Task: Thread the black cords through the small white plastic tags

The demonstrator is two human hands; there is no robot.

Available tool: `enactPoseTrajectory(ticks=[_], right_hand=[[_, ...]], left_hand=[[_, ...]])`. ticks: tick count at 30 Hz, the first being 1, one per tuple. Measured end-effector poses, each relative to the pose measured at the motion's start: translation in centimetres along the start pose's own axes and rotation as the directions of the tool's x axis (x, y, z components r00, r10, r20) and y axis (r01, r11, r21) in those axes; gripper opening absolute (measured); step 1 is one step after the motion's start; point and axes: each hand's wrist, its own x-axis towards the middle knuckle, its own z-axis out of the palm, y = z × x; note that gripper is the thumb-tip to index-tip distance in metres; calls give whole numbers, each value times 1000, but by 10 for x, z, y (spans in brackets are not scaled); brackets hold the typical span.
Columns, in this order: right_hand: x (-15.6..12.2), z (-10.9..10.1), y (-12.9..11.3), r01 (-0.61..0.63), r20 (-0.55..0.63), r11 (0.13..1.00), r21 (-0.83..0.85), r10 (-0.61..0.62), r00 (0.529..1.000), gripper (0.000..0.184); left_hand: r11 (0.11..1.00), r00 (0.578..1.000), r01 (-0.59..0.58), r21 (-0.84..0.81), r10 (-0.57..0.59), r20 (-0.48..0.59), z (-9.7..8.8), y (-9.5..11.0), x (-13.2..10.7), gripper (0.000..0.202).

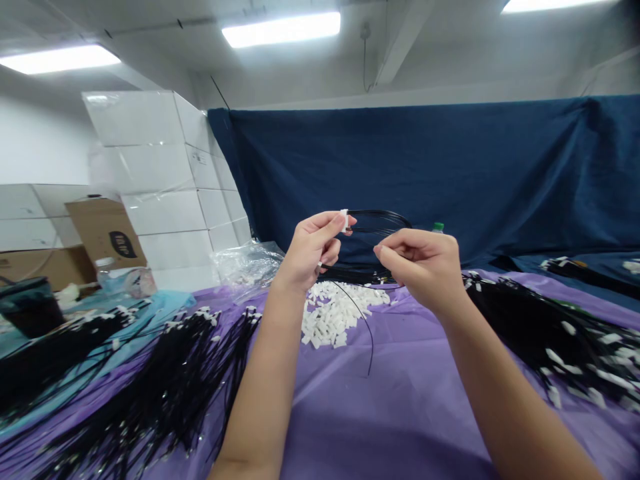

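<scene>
My left hand (pixel 314 248) is raised above the table and pinches a small white connector (pixel 345 221) between thumb and fingers. Thin black wires (pixel 381 218) loop from that connector over to my right hand (pixel 423 263), whose fingers are closed on the wires. One loose black strand (pixel 369 333) hangs down to the purple tablecloth (pixel 390 400). A pile of small white connectors (pixel 336 310) lies on the cloth just beyond and below both hands.
Bundles of black wires with white ends lie at the left (pixel 165 373) and right (pixel 550 327). A dark blue curtain (pixel 450 173) hangs behind. White stacked boxes (pixel 165 180), a cardboard box (pixel 105 233), a clear plastic bag (pixel 247 263) and a green bottle cap (pixel 438 227) stand at the back.
</scene>
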Motion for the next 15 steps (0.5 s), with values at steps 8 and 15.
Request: enactPoseTrajectory(ticks=[8,15], right_hand=[[0,0,2,27,-8,998,-55,-28,1000,13],[0,0,0,14,12,997,-70,-14,1000,16]], left_hand=[[1000,1000,0,18,0,-4,-1,0,0,22],[999,999,-24,40,25,-22,1,0,-2,20]])
